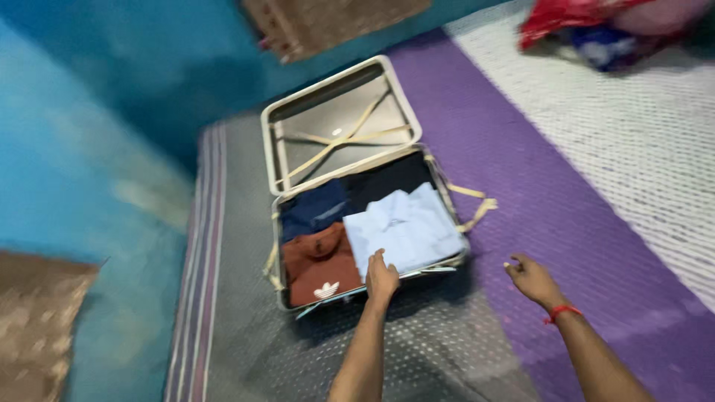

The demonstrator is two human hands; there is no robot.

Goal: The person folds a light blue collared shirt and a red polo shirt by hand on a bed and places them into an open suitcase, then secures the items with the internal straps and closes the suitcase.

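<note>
An open cream suitcase [281, 210] lies on a mat, its lid half [339, 119] empty with crossed straps. The lower half holds folded clothes: a light blue shirt [406, 223], a rust-red shirt [320, 262], a dark blue garment [313, 208] and a black one [391, 177]. My left hand [380, 277] rests flat on the near edge of the light blue shirt at the suitcase rim. My right hand [532, 279], with a red thread at the wrist, hovers over the purple mat to the right of the suitcase, fingers loosely apart and holding nothing.
The suitcase sits on a grey patterned mat [246, 327] beside a purple mat [551, 201] and a white woven one [640, 134]. A pile of red and blue cloth [596, 30] lies at the far right. Blue wall [89, 149] is on the left.
</note>
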